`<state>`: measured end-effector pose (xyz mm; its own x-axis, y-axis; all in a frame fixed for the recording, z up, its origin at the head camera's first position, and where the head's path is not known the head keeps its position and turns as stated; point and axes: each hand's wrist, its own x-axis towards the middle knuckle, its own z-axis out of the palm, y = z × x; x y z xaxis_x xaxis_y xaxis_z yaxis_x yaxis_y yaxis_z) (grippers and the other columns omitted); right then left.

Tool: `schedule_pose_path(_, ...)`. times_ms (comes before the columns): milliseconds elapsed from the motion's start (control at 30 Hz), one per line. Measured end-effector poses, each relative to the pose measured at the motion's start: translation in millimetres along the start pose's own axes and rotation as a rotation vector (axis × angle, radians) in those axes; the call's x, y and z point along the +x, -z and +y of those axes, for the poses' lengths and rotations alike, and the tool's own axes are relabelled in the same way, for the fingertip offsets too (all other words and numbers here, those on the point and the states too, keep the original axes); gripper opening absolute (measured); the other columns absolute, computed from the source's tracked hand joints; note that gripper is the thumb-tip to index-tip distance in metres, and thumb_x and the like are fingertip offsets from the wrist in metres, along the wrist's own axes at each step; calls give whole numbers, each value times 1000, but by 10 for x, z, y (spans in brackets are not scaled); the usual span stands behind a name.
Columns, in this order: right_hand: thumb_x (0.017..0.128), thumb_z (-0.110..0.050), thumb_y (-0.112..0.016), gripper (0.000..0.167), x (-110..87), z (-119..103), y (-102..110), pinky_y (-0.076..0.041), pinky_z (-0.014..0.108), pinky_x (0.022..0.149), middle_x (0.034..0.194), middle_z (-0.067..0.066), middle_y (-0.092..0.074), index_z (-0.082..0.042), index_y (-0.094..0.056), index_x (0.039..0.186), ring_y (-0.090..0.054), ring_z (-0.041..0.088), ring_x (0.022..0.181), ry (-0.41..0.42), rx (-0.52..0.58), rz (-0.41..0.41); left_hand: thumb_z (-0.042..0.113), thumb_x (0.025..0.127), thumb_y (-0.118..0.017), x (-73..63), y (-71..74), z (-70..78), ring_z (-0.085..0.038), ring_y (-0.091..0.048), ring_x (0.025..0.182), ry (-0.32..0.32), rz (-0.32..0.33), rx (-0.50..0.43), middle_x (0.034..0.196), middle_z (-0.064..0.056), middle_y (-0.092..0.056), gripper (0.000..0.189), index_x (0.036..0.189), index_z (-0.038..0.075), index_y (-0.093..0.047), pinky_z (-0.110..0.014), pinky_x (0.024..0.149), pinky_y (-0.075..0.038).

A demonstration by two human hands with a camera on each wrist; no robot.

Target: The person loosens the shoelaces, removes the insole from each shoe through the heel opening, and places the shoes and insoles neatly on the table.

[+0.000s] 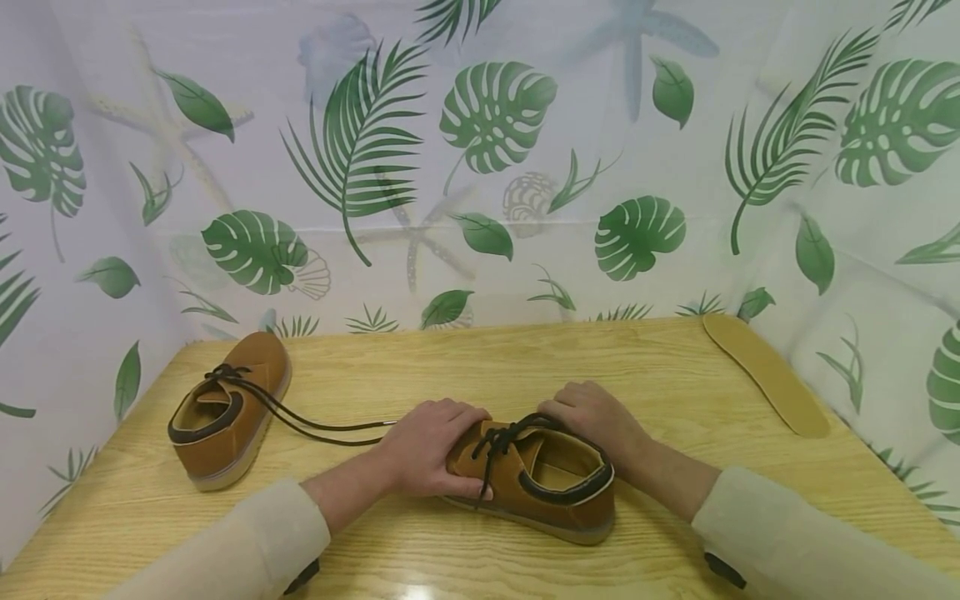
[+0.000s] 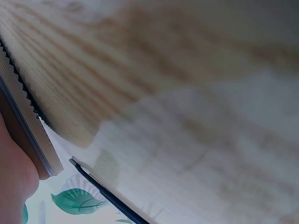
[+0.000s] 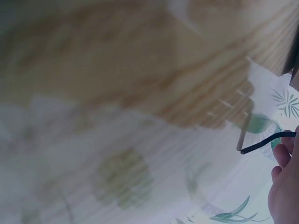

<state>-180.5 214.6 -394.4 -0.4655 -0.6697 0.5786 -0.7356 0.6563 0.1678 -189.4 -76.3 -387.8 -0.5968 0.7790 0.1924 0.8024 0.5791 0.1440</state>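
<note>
A brown lace-up shoe [image 1: 566, 512] with a dark padded collar rests on the table in the head view, its toe pointing left. My left hand [image 1: 431, 446] grips its front part, thumb on the near side and fingers over the far side. From the lacing, a black shoelace [image 1: 501, 439] loops to my right hand [image 1: 596, 425], whose fingers are curled round it by the shoe's far side. The lace's end sticks out from those fingers [image 3: 282, 154] in the right wrist view. The left wrist view shows the shoe's ridged sole [image 2: 28, 107] beside my left hand.
The matching brown shoe [image 1: 262, 354] stands at the table's left, its long black laces [image 1: 330, 427] trailing toward my left hand. A tan insole [image 1: 765, 375] lies near the right edge. A leaf-patterned sheet [image 1: 480, 200] encloses the wooden table [image 1: 450, 362] at back and sides.
</note>
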Motion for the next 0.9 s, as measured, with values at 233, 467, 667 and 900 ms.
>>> schedule_pose_path(233,90,-22,-59,9,7,-4,1,-39,27,62,74,-6,-57,-16,-66,89,-49,12,68,5,-4,11,74,78,-64,1,-4,-3,-17,-54,125,-1,0,-3,135,2,-59,87,143,19,-49,-41,101,-45)
schedule_pose_path(467,92,-23,-56,13,-1,11,-15,-40,29,63,75,-5,-57,-15,-65,88,-50,13,69,11,-21,2,75,77,-64,3,-11,0,-16,-56,121,-11,20,37,132,2,-61,88,142,17,-50,-38,98,-46)
schedule_pose_path(667,93,-24,-56,14,-3,17,-20,-39,28,62,73,-5,-55,-15,-64,86,-49,13,68,12,-36,1,74,77,-64,2,-13,0,-16,-56,120,-10,21,37,132,2,-61,87,142,18,-50,-38,98,-47)
schedule_pose_path(900,94,-25,-55,16,-4,14,-26,-38,28,61,71,-6,-54,-15,-62,84,-48,12,66,14,-26,23,74,77,-65,-2,-13,1,-16,-56,121,-18,29,31,132,2,-61,86,142,18,-50,-39,99,-46)
